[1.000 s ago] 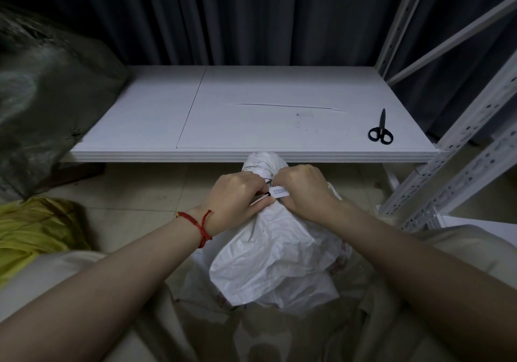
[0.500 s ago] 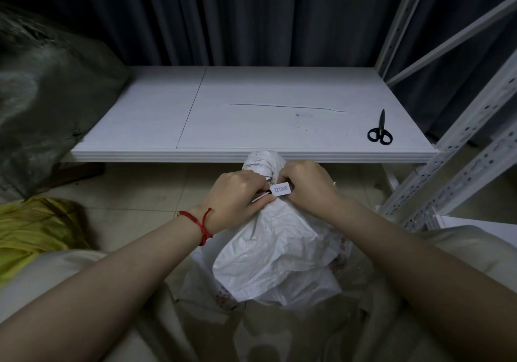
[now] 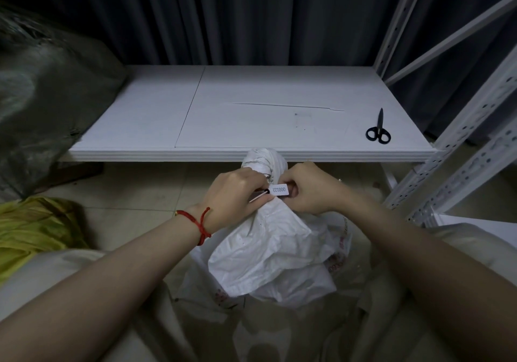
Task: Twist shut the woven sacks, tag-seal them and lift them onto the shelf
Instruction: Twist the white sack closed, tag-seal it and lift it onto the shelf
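Status: Closure Stage

White woven sack (image 3: 268,252) stood on the tiled floor (image 3: 134,191), directly in front of the shelf (image 3: 279,126) and just right of the middle of its front edge. The sack's mouth was gathered and wound into a tight knob-like neck, which rose as far as the shelf's front edge in the head view. The body of the sack was crumpled below both hands.

A white tag seal (image 3: 279,189) lay across the neck, on the side nearer the person. Its label carried printed digits, and a thin strap tail projected from its left end.

Left hand (image 3: 237,194): fingers curled against the left side of the neck, with thumb and fingers pinching the strap end of the tag seal. A red cord bracelet (image 3: 200,223) was tied round this wrist.

Right hand (image 3: 310,191): fingers curled, pinching the right end of the label against the neck.

Black scissors (image 3: 378,132) lay closed on the shelf near its front right corner, blades pointing towards the back edge. A dark grey-green sack (image 3: 47,96) rested against the shelf's left edge. A yellow sack (image 3: 30,222) lay on the floor at the left. A perforated white upright (image 3: 461,152) stood at the shelf's right edge, and a dark curtain (image 3: 223,12) hung behind the shelf.
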